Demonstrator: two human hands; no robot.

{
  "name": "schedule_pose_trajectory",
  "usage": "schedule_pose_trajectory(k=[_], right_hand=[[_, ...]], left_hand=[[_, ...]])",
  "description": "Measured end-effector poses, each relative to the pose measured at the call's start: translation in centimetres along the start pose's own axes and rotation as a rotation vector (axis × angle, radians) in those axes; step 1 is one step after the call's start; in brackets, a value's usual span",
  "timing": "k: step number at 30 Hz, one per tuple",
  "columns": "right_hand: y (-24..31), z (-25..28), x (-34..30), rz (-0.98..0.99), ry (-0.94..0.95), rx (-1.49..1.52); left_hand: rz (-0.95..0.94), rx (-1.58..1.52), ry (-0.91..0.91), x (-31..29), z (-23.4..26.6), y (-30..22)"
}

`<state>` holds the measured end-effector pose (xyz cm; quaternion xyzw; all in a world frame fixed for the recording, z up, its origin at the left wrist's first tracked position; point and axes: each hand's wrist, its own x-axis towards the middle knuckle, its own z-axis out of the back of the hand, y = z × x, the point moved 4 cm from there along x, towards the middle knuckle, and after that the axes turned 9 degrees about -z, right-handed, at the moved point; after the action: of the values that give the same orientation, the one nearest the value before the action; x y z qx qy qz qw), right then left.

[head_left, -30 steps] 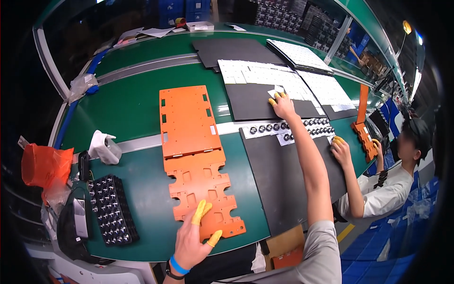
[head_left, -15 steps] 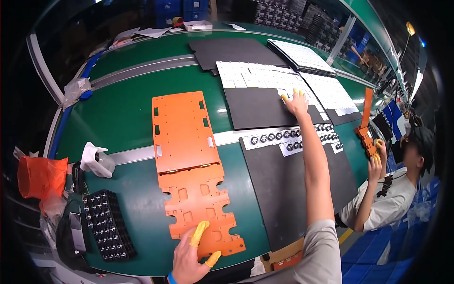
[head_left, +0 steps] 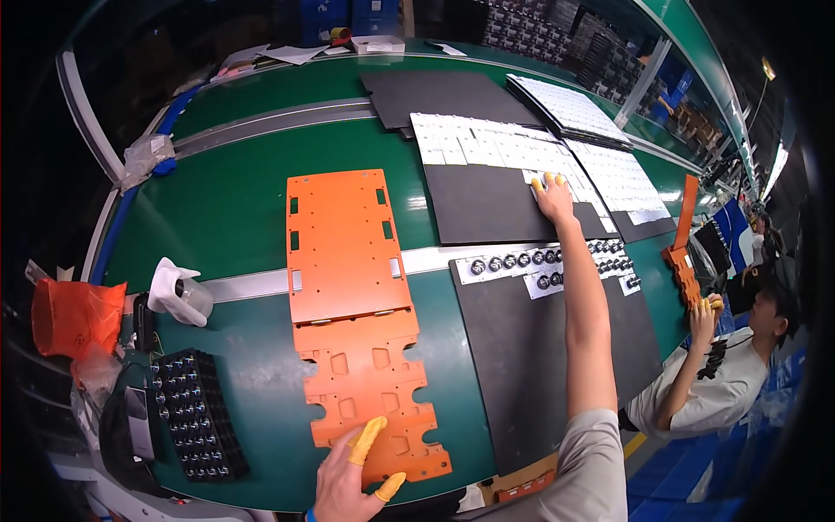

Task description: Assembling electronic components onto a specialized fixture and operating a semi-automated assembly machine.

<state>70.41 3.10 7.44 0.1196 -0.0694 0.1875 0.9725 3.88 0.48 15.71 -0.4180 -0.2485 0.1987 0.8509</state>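
Note:
My left hand, with yellow finger covers, is at the near end of a long orange metal panel. Its forefinger lies on the panel's cut-out lower section and its thumb is spread apart by the near edge. Stretched far forward, my right hand has its covered fingertips drawn together on a small silver plate. That plate lies at the edge of rows of silver plates on a black sheet. What the fingertips pinch is partly hidden.
Under my right arm, black round casters on silver plates line a second black sheet. At left are a tray of casters, a white jug-like container and an orange bag. A co-worker at right handles an orange part.
My right hand's fingers have gone from spread to drawn together over the silver plates. My left hand stays on the panel. The whole view has shifted slightly.

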Motion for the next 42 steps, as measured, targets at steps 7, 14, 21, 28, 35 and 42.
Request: schedule_pose_trajectory(k=[7, 14, 21, 28, 35, 42], right_hand=[[-1.4, 0.1, 0.3, 0.089, 0.013, -0.002], [2.4, 3.0, -3.0, 0.000, -0.060, -0.027], [2.2, 0.6, -2.1, -0.225, 0.049, -0.026], [5.2, 0.3, -4.0, -0.165, 0.085, -0.048], [9.7, 0.1, -7.2, -0.123, 0.076, -0.055], [15.5, -0.5, -11.9, -0.102, 0.031, -0.031]], left_hand=[[-0.054, -0.012, 0.001, 0.1, 0.0, -0.1], [-0.032, 0.034, 0.037, -0.5, 0.0, 0.7], [-0.027, 0.033, 0.075, -0.4, -0.6, 0.9], [-0.053, 0.039, 0.066, -0.5, -0.3, 1.0], [-0.128, 0.065, 0.043, -1.1, -0.3, 1.4], [-0.144, 0.107, 0.017, -1.3, -0.5, 1.2]])
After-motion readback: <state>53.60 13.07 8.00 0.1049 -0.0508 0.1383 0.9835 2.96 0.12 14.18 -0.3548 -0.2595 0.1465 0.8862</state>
